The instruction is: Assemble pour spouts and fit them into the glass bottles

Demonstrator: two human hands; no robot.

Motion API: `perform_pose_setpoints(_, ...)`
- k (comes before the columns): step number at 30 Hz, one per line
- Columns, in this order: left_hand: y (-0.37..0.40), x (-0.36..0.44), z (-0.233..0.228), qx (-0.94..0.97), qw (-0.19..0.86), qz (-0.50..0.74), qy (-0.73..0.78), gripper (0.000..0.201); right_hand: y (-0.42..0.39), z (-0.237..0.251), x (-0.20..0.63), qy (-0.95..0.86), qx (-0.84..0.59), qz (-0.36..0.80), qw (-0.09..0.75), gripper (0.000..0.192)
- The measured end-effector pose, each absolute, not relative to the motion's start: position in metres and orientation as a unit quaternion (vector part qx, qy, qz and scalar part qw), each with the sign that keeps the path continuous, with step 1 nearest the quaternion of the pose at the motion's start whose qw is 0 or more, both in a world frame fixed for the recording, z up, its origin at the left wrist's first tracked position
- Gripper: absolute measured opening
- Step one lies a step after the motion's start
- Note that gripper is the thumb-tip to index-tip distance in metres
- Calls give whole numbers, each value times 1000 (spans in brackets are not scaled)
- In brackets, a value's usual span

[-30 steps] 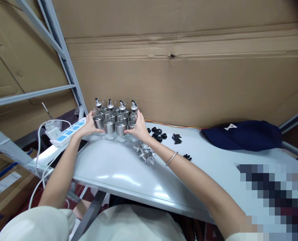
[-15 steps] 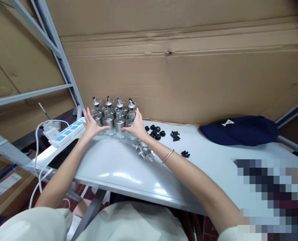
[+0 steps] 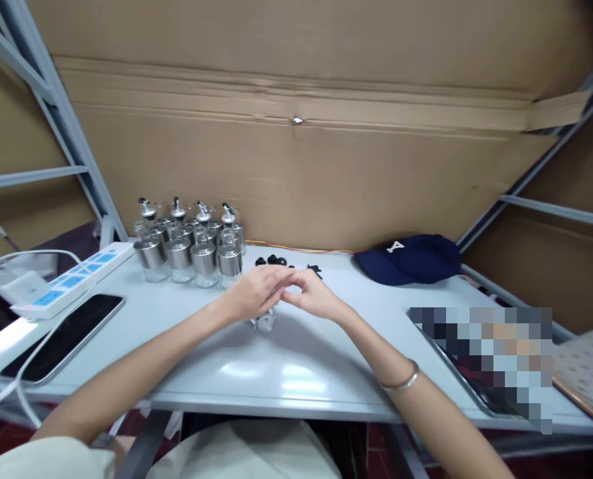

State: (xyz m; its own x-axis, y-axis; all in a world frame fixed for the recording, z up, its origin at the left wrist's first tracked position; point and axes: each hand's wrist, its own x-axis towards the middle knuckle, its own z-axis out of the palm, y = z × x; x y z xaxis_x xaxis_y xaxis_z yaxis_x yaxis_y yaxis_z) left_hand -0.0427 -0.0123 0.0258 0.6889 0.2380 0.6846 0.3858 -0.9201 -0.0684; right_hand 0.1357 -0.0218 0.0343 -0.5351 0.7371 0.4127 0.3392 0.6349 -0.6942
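My left hand (image 3: 251, 296) and my right hand (image 3: 312, 296) meet over the middle of the grey table (image 3: 256, 372), fingertips touching. Under the left hand lies a pile of small white and silver spout parts (image 3: 265, 323); the fingers hover on it, and whether they pinch a piece is hidden. A cluster of glass bottles with steel collars (image 3: 189, 243) stands at the back left, apart from both hands. Small black rubber stoppers (image 3: 275, 261) lie just behind the hands.
A white power strip (image 3: 72, 279) and a black phone (image 3: 60, 336) lie at the left. A navy cap (image 3: 409, 258) sits at the back right, a dark tray (image 3: 476, 379) at the right edge. Cardboard sheets wall the back, behind metal shelf posts.
Both hands let go of the bottle cluster and drew back toward me, meeting over the pile of spout parts. My head turned right, shifting the scene left.
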Motion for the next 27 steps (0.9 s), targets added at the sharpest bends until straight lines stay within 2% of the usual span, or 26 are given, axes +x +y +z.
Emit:
perform_pose_setpoints(5,-5,-35,7,-921,72,-275,-266,28,-12,12,158,-827,-395,236,323,13)
perform_pose_setpoints(9,3,-49,-3,-916,25,-199,-349,26,-9,2,160,-848,-437,150,258,39)
perform_pose_setpoints(11,5,-53,-5,-908,-4,-186,-377,26,-11,-2,158,-857,-432,142,242,44)
perform_pose_setpoints(17,0,-49,-5,-897,-32,-179,-404,22,-14,-8,150,-880,-398,112,235,29)
perform_pose_setpoints(22,-4,-45,-3,-891,-50,-178,-415,20,-14,-12,145,-877,-418,95,216,3)
perform_pose_setpoints(27,-4,-46,-6,-895,-52,-213,-389,17,-15,-10,146,-871,-421,96,233,6)
